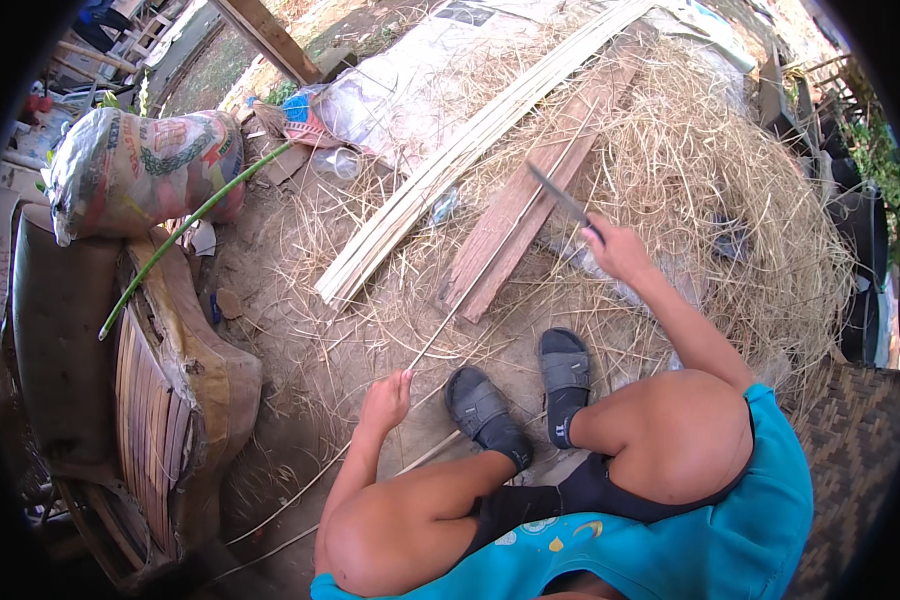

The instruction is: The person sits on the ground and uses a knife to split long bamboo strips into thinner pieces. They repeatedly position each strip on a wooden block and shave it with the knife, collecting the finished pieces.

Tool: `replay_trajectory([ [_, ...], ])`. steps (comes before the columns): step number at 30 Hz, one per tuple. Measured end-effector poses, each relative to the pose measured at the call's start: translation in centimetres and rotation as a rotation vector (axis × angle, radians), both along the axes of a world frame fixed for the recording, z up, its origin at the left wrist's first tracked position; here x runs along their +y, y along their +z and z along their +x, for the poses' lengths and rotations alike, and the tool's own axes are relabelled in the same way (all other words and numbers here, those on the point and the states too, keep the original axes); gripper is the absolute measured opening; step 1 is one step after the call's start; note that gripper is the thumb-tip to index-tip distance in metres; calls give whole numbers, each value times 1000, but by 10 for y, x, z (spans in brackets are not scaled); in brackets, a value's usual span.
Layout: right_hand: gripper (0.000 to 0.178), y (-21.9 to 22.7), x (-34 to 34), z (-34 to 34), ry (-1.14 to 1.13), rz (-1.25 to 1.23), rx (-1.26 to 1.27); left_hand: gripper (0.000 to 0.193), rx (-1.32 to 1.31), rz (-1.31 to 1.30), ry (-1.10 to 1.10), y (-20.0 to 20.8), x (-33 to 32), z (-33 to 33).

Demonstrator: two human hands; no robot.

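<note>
My right hand [618, 248] is closed round the dark handle of a knife [560, 192], its blade pointing up and left over a reddish-brown wooden plank [505, 245]. In my left hand [385, 402], closed in front of my left knee, is a thin pale strip [482, 268]. From that hand the strip runs away along the plank's top, lying lengthwise on the wood. The knife blade is close to the strip near the plank's middle; I cannot tell whether they touch.
Long pale split strips [470, 155] lie bundled left of the plank. Curled shavings [710, 180] heap up on the right. At the left are a full printed sack [150, 170], a green stalk [195, 220] and a worn wooden seat [185, 390]. My sandalled feet [490, 410] rest near the plank's end.
</note>
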State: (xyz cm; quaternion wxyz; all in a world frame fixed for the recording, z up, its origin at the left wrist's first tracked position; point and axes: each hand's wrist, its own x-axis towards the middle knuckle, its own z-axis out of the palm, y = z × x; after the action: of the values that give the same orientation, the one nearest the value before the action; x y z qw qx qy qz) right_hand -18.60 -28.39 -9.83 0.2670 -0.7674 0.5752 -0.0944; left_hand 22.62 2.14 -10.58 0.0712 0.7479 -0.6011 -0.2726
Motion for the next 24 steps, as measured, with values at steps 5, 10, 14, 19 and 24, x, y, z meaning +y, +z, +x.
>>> replay_trajectory([
  [5,47,10,113,77,608,-69,36,51,207,88,126,7,-3,11],
  [10,45,1,43,38,179,-71,5,49,275,85,119,9,-7,4],
  [14,44,14,53,56,519,-59,73,48,227,104,165,6,10,9],
  [19,37,17,-55,-6,102,-58,305,48,85,163,206,26,86,29],
  [24,43,-12,-124,-116,-336,-200,416,49,114,297,258,26,87,50],
])
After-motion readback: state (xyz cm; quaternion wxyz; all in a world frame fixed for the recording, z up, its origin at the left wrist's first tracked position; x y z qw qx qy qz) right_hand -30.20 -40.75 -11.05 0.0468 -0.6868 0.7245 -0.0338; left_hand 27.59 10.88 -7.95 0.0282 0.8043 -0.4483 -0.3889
